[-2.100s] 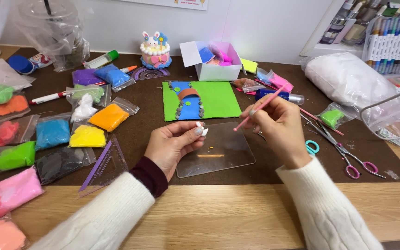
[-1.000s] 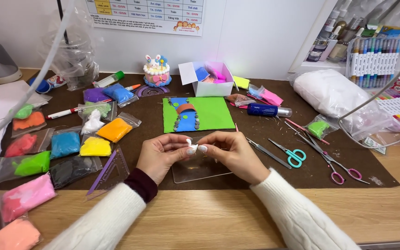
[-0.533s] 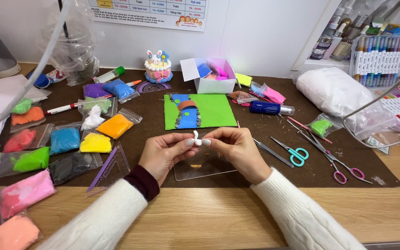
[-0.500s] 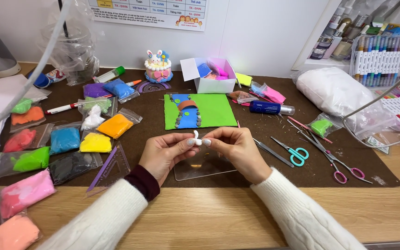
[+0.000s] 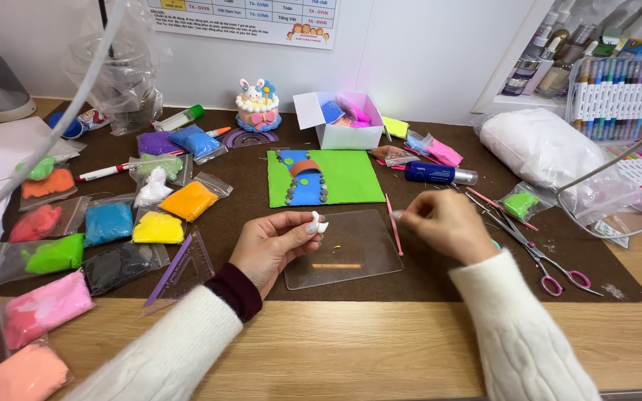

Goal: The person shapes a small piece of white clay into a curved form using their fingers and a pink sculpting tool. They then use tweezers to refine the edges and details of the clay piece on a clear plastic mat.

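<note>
My left hand pinches a small lump of white clay between thumb and fingers, above the left edge of a clear plastic mat. My right hand is off to the right of the mat, fingers curled, with its fingertips close to a thin pink modelling tool lying on the brown felt; whether it touches the tool I cannot tell. Behind the mat lies a green clay board with a blue path and an orange arch.
Bags of coloured clay cover the left side. A white box, a small cake figure, a blue glue tube, scissors, a white stuffing bag and a marker rack stand behind and right.
My right hand has pulled away from the white clay and moved right toward the pink tool. My left hand keeps the clay alone.
</note>
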